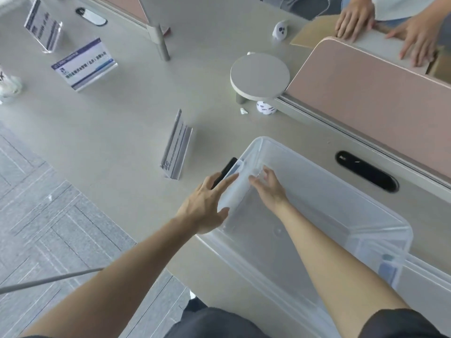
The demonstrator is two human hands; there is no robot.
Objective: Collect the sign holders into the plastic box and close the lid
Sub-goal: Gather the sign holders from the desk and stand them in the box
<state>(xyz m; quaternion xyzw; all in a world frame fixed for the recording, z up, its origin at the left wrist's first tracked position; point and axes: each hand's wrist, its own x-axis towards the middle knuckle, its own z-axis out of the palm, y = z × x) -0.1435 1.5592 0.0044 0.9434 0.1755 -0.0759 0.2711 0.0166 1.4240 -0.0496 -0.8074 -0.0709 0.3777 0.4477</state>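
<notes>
The clear plastic box [317, 158] stands open on the desk in front of me. At its left wall a clear sign holder [233, 189] leans just over the rim. My left hand [205, 206] grips it from outside the box, fingers on top and thumb below. My right hand [268, 189] reaches inside the box and pinches the holder's far corner. Three more sign holders stand on the desk: one edge-on [177, 145] just left of the box, one [84, 64] farther back left, and one [42, 25] at the far left corner.
A round white stand [260, 74] and a pink partition [366, 93] lie behind the box, with a black cable slot [366, 170] beside it. Another person's hands [353, 18] rest on cardboard at the back right. The desk edge and the carpet floor [36, 215] are on my left.
</notes>
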